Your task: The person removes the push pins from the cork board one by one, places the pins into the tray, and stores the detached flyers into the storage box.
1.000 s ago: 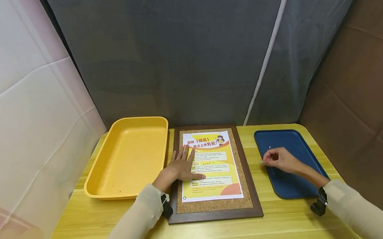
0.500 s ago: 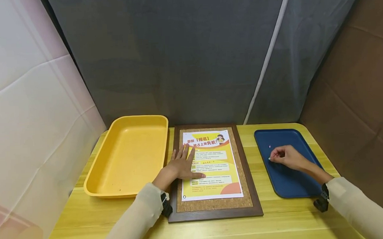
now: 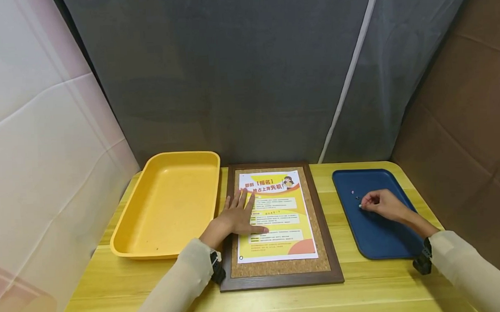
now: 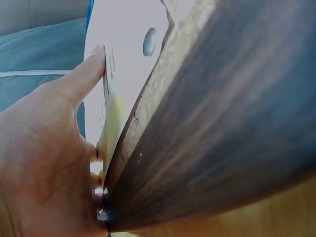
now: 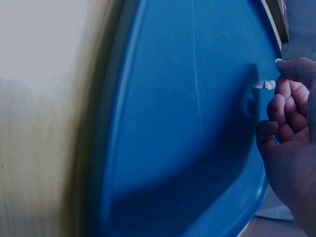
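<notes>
My left hand [image 3: 240, 218] lies spread, palm down, on the printed poster [image 3: 284, 246], which rests on a brown-framed cork board [image 3: 321, 263]. A round silver thumbtack [image 4: 149, 42] shows on the paper in the left wrist view, near the cork edge. My right hand [image 3: 381, 204] is over the blue tray [image 3: 389, 243], thumb and forefinger together. At their tips shows a small pale thumbtack [image 3: 360, 206], mostly hidden by the fingers. More small tacks [image 3: 352, 192] lie on the tray just beyond the fingertips, near its left side.
A deep yellow tray [image 3: 165, 205] stands left of the board. All of it is on a light wooden table [image 3: 126, 289]. A dark grey curtain [image 3: 231, 83] rises behind, with a pale cloth [image 3: 47, 158] on the left and a brown one [image 3: 464, 134] on the right.
My right hand has moved right, from beyond the blue tray's left edge to over the tray, uncovering another small tack. My left hand stays on the poster.
</notes>
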`<state>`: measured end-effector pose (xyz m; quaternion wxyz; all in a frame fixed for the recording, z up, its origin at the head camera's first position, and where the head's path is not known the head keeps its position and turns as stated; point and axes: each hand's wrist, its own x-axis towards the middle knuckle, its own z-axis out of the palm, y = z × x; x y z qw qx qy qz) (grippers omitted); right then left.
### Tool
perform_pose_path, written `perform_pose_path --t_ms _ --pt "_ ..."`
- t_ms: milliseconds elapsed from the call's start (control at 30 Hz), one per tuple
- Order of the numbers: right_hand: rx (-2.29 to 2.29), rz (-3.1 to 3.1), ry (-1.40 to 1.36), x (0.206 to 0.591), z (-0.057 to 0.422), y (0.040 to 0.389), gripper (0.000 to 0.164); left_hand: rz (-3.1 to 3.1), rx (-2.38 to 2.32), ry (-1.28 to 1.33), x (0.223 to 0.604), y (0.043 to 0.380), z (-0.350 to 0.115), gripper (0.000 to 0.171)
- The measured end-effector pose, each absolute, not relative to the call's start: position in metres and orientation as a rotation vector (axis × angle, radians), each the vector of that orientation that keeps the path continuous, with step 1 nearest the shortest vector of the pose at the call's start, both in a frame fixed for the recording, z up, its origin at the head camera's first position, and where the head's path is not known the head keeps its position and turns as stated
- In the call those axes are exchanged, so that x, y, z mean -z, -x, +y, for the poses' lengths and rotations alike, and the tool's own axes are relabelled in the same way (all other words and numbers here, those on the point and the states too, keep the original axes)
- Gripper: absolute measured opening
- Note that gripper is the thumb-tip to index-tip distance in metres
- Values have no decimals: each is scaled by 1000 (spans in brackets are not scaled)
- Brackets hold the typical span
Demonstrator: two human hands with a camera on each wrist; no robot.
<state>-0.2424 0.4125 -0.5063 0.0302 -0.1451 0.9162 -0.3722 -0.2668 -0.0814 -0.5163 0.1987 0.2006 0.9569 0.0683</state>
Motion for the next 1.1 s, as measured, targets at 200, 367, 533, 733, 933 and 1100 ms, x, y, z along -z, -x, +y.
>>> perform_pose_path --t_ms 200,367,533,733,933,1100 --pt "1103 2848 406 509 418 244 7 2670 -195 -556 511 263 -80 128" --pt "1085 2853 359 511 421 246 7 2673 -207 -555 505 260 -79 127" --pt "1060 2876 338 511 423 248 7 2672 -227 -554 502 259 -80 127" --pt "1028 2891 337 513 424 250 7 2646 -218 -550 502 262 -80 126" --pt "1009 2903 350 513 423 251 7 2632 -200 -532 500 264 -79 124" --pt "993 2906 343 512 422 249 7 2646 -182 -547 495 260 -78 122"
